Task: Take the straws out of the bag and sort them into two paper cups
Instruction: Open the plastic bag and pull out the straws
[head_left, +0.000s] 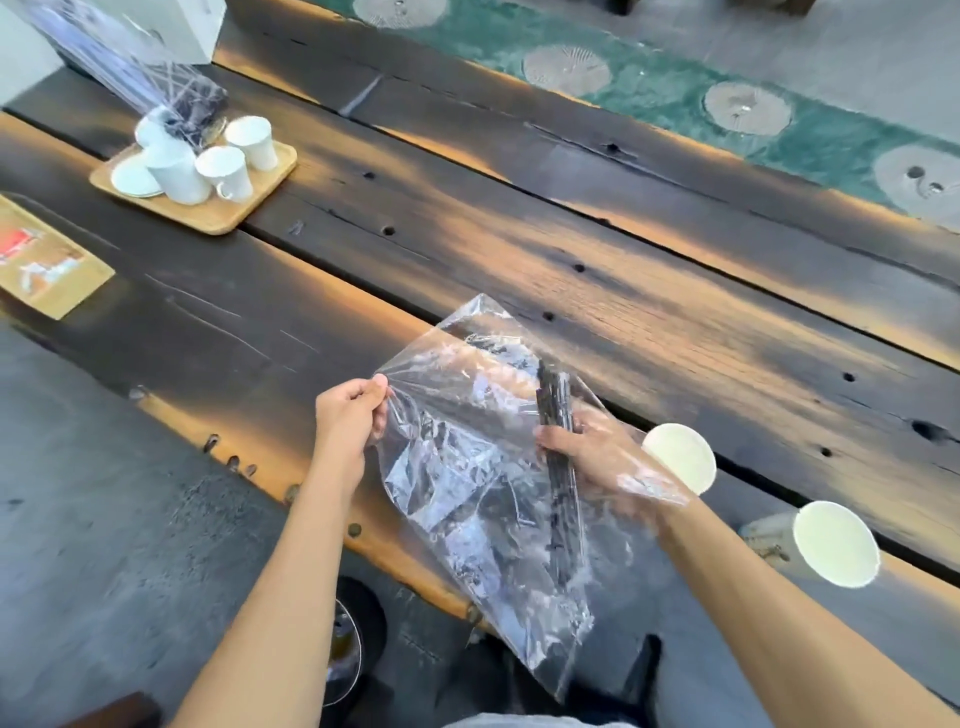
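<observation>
A clear plastic bag (467, 483) hangs over the near edge of the dark wooden table (649, 291). My left hand (350, 415) pinches the bag's left edge near its mouth. My right hand (587, 447) is inside the bag, closed around a bundle of black straws (556, 405) that points up out of the fist and down into the bag. Two white paper cups stand to the right on the table: one (680, 457) just beyond my right hand, the other (831, 543) nearer the table's edge. Both look empty.
A wooden tray (260, 192) with several white cups and another clear bag of dark straws (156, 88) sits at the far left. A brown printed card (47, 260) lies on the left. A green runner (675, 98) crosses the far side.
</observation>
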